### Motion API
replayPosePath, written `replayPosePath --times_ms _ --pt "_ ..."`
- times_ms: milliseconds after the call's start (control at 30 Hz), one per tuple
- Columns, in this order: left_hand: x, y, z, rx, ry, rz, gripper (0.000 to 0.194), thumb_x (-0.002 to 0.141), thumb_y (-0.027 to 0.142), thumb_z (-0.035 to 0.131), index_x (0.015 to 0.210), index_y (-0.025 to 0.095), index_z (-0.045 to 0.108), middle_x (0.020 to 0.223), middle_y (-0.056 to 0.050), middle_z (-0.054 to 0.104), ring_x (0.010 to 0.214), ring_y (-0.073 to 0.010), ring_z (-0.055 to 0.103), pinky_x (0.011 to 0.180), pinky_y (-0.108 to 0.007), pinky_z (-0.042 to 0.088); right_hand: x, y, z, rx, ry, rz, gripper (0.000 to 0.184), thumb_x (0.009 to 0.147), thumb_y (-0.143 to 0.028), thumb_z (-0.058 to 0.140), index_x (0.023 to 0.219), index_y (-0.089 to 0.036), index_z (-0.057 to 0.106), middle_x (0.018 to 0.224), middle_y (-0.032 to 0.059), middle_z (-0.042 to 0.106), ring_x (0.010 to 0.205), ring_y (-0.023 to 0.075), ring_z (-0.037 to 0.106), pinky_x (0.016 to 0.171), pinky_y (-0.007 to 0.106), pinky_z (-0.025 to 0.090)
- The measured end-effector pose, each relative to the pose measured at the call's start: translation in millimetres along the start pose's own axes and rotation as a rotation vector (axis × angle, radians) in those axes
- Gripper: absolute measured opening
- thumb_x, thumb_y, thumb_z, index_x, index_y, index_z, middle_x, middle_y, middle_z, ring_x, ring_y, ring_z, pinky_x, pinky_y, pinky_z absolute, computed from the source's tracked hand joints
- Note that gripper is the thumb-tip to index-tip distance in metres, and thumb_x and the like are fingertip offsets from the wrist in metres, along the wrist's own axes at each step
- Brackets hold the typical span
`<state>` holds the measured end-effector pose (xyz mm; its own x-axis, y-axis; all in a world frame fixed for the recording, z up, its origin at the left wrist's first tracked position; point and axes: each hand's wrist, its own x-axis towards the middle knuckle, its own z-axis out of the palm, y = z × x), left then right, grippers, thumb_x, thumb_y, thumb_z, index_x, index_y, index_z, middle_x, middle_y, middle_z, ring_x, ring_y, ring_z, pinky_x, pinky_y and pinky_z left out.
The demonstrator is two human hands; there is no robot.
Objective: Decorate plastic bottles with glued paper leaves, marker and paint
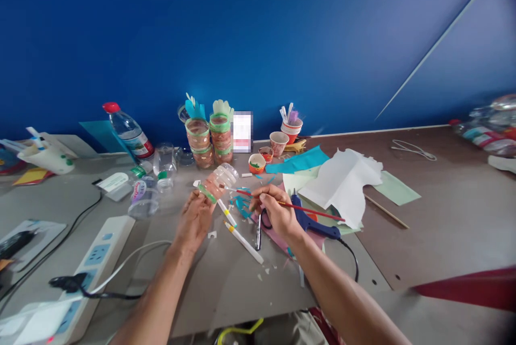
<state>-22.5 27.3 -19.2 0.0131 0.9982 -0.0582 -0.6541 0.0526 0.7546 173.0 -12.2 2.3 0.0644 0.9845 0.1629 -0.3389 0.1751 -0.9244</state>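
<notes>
My left hand [197, 213] is closed around the end of a clear plastic bottle piece [221, 177], tilted above the table. It has a green band at the held end and a brownish-pink coat on its side. Between the fingers and thumb of my right hand [278, 208] is a thin red paintbrush [314, 210], its tip at the bottle's side. Under my hands lie white markers [244, 243], blue paper scraps [242, 206] and scissors [258, 232], partly hidden by my right hand. A blue glue gun [310, 221] lies right of that hand.
Two painted bottle holders [220, 141] stand by the blue wall, near a red-capped bottle [128, 133]. Paint cups [257, 163] sit behind my right hand. Crumpled white paper [342, 181] lies to the right. At the left is a power strip [97, 259] with cables.
</notes>
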Motion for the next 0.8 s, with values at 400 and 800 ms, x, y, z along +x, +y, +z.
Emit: replayPosePath --times_ms 400,800 --pt "-2.6 -4.6 4.0 0.06 0.038 0.075 0.017 0.07 0.021 0.078 0.078 0.023 0.063 0.08 0.003 0.074 0.081 -0.0128 0.069 0.087 -0.026 0.05 1.7 2.3 0.3 0.002 0.003 -0.01 0.015 0.077 -0.033 0.063 0.078 -0.02 0.07 0.058 0.0008 0.07 0.05 0.0139 0.06 0.049 0.025 0.048" --pt "2.6 -0.3 -3.8 -0.021 0.004 -0.004 0.011 0.075 0.022 0.074 0.079 0.023 0.064 0.083 0.001 0.075 0.093 -0.0185 0.072 0.094 -0.034 0.054 1.8 6.1 -0.2 0.0 0.006 0.001 0.015 0.077 -0.034 0.063 0.077 -0.021 0.07 0.058 0.0003 0.07 0.049 0.014 0.06 0.048 0.025 0.047"
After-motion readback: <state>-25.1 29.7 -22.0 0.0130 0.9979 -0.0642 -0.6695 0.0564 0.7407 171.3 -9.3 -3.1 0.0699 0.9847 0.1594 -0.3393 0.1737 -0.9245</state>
